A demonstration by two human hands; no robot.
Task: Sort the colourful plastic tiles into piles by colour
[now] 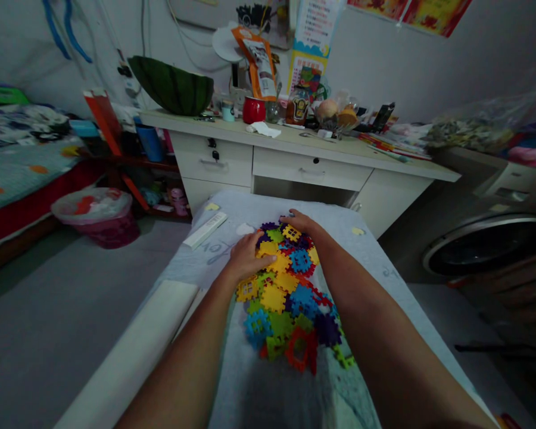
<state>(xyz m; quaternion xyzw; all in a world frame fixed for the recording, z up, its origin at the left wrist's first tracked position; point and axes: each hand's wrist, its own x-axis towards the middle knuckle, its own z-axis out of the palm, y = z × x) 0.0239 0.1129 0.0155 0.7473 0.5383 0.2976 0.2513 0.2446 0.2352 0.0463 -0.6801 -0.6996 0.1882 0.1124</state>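
A heap of plastic interlocking building pieces (274, 298) in yellow, blue, green, purple, red and orange lies on the cloth-covered surface before me. My left hand (248, 256) rests at the heap's left edge, thumb stretched over a yellow piece and fingers apart from it; it grips nothing that I can see. Over the far right end of the heap reaches my right hand (301, 222), its fingers extended. Just below these fingers sits a yellow window-shaped piece (292, 233). Nearest me are an orange frame piece (297, 350) and a dark purple piece (327, 329).
A white narrow box (205, 230) lies left of the heap. Behind stands a white desk (290, 158) bearing a cut watermelon (174, 89), a red mug (254, 111) and jars. To the right is a washing machine (486, 208); a pink bin (102, 220) stands left on the floor.
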